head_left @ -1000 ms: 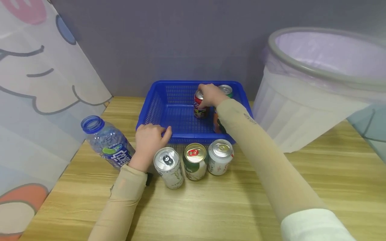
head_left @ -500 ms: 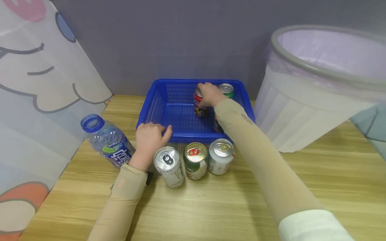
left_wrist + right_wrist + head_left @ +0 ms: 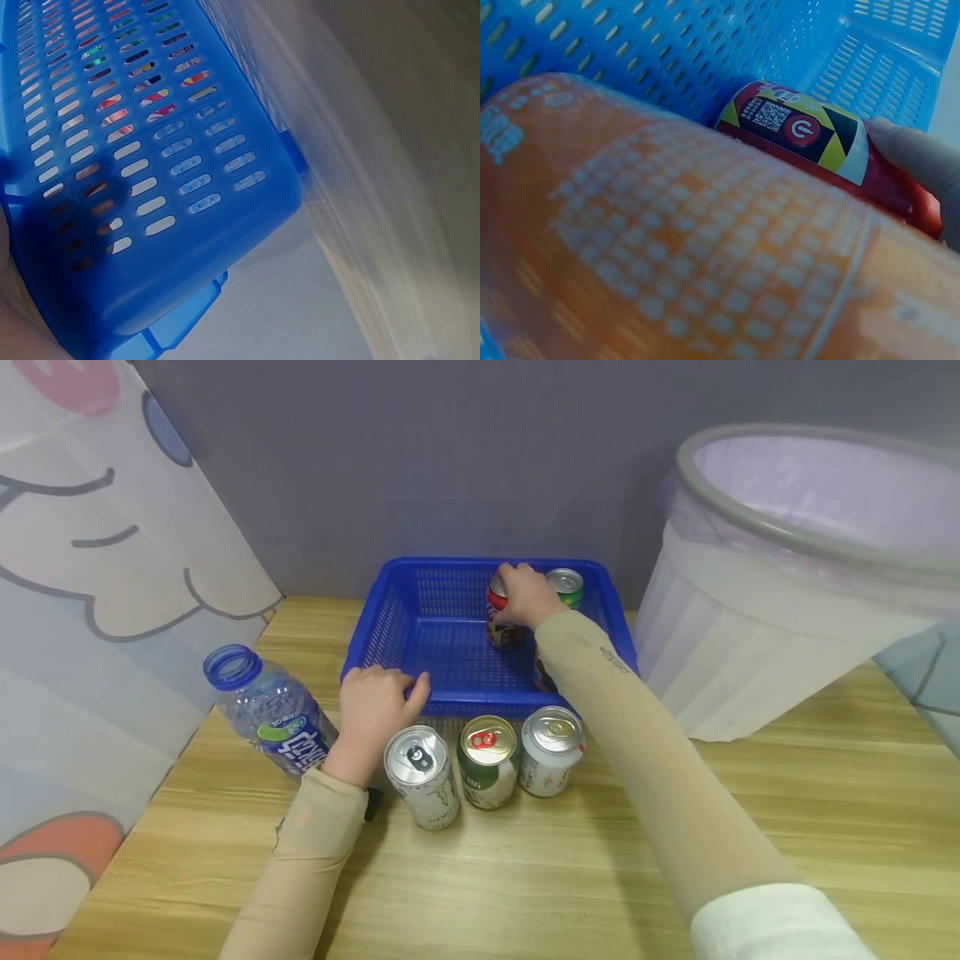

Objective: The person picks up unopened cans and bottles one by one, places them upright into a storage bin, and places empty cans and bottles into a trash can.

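My right hand [image 3: 531,597] reaches into a blue plastic basket [image 3: 442,697] and grips a red drink can [image 3: 497,620] near its top; the can stands upright. In the right wrist view, the thumb [image 3: 919,157] lies along this red can [image 3: 802,135], and a large orange can [image 3: 667,232] fills the foreground. A green-sided can [image 3: 566,585] stands behind the right hand. My forearm hides most of the orange can in the head view. At the basket's near left corner, my left hand [image 3: 375,706] holds the rim, thumb pointing up.
Before the basket stand a white can [image 3: 427,777], a dark green can [image 3: 487,768] and another pale can [image 3: 551,756]. An uncapped blue bottle [image 3: 273,714] stands beside the left wrist. A lined white bin [image 3: 720,627] stands at right. Behind everything rises a grey wall [image 3: 420,460].
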The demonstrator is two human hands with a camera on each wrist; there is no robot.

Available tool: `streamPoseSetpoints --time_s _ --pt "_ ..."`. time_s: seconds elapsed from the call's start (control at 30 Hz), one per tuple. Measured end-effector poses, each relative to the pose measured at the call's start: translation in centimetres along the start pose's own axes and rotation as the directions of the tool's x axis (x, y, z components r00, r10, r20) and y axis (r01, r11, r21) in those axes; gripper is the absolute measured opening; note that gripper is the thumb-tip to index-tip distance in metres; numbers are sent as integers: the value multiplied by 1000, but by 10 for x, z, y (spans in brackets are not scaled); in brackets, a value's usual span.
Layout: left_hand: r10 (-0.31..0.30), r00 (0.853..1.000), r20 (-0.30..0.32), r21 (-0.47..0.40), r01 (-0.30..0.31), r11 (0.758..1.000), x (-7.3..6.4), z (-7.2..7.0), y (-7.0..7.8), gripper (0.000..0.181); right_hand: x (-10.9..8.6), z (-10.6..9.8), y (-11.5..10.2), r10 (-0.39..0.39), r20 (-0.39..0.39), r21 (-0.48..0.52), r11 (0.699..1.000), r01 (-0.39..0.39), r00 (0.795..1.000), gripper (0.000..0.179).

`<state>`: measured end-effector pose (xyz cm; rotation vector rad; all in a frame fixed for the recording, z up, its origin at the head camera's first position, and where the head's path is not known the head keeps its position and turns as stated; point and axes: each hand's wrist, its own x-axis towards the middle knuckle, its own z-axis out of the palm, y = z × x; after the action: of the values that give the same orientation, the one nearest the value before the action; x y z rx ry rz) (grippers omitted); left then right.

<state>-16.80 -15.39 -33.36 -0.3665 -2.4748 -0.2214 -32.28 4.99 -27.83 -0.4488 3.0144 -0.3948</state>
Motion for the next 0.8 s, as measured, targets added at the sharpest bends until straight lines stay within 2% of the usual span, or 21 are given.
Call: streamPoseSetpoints --time_s 0.27,0.5,0.8 --pt "-4 1000 13 1 4 1000 -1 1 1 46 -1 3 3 12 -37 47 999 -10 999 77" --pt "-7 1000 11 5 7 1000 0 2 0 47 -3 -2 4 39 -28 159 987 -34 999 83" --pt "-14 1000 21 7 14 1000 0 2 -1 47 -5 -4 2 48 -22 173 984 -43 999 81"
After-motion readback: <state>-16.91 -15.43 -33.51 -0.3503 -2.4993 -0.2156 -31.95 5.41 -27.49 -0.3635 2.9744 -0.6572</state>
